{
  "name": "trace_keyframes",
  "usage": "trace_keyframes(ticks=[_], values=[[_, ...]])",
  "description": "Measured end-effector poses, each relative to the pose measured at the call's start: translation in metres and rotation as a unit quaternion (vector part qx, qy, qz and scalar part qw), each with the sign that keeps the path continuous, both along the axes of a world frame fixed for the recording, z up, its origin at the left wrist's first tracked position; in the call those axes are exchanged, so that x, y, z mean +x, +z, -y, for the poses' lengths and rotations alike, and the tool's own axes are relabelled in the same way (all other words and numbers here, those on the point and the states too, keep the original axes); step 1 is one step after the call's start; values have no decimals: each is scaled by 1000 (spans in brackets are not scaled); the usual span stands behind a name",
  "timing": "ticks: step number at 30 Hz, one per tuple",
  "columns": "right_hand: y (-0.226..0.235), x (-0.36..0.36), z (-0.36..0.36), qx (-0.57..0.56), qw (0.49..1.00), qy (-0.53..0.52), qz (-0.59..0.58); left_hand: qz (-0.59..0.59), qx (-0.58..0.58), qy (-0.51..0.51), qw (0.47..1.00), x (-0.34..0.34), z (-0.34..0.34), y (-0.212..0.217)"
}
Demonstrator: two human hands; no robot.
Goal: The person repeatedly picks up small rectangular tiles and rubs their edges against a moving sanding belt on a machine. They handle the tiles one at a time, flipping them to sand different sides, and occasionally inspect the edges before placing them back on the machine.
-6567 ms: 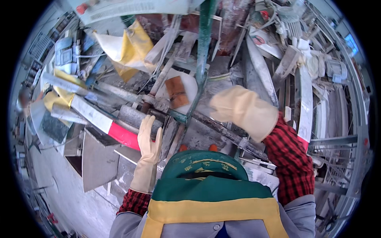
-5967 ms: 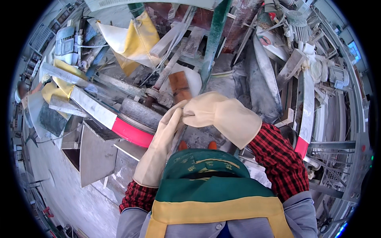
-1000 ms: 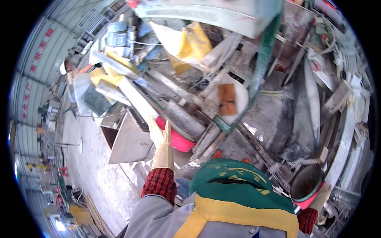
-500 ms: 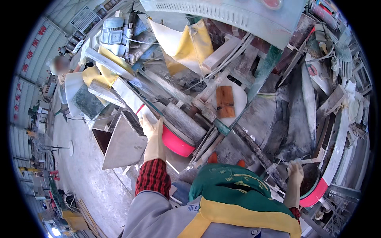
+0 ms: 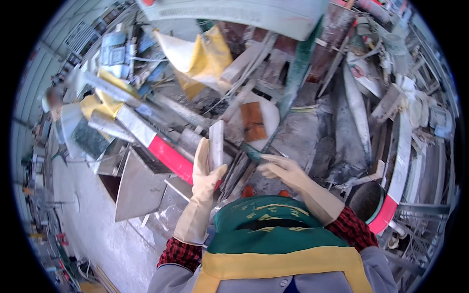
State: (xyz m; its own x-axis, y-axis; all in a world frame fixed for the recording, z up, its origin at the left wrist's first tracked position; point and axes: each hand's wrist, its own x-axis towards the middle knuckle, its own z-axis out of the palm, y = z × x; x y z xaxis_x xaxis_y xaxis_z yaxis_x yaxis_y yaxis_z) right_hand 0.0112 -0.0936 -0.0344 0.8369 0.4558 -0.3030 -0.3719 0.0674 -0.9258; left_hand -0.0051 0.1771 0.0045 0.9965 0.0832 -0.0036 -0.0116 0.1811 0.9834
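Note:
Both my hands wear pale cream work gloves. My left hand [image 5: 205, 171] is shut on a flat grey stone strip [image 5: 216, 141], which stands upright over a red and white bar [image 5: 163, 154]. My right hand [image 5: 283, 170] reaches left at the centre. Its fingers are stretched out and their tips touch the lower end of a green metal bar [image 5: 293, 93], above a bundle of thin dark strips [image 5: 237, 171]. A brown rectangular tile [image 5: 253, 121] lies on a white round slab [image 5: 271, 113] just beyond both hands.
A grey sheet-metal hopper [image 5: 137, 188] stands at the left beside the dusty concrete floor [image 5: 93, 229]. A yellow and white bag [image 5: 207, 58] lies at the back. A dark bucket with a red rim [image 5: 373, 207] sits at the right among stone offcuts.
My left hand has lifted off the red and white bar and now holds the grey strip. My right hand has come from low on the right, near the bucket, to the centre.

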Motion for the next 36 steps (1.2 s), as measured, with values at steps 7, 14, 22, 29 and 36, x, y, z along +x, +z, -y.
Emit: trace_keyframes(ticks=[7,14,22,29,36], values=[[53,13,-21,24,995,-83,54,23,-18,-156,987,13,81,9],[71,-13,22,14,990,-143,4,-239,-242,-250,907,28,89,21],[54,19,76,-102,951,-291,11,-303,-293,-304,854,23,119,14],[72,-22,61,-158,961,-227,-12,-296,-276,-266,875,25,127,0],[72,-45,55,-71,984,-155,-49,-299,-272,-242,882,28,130,-1]])
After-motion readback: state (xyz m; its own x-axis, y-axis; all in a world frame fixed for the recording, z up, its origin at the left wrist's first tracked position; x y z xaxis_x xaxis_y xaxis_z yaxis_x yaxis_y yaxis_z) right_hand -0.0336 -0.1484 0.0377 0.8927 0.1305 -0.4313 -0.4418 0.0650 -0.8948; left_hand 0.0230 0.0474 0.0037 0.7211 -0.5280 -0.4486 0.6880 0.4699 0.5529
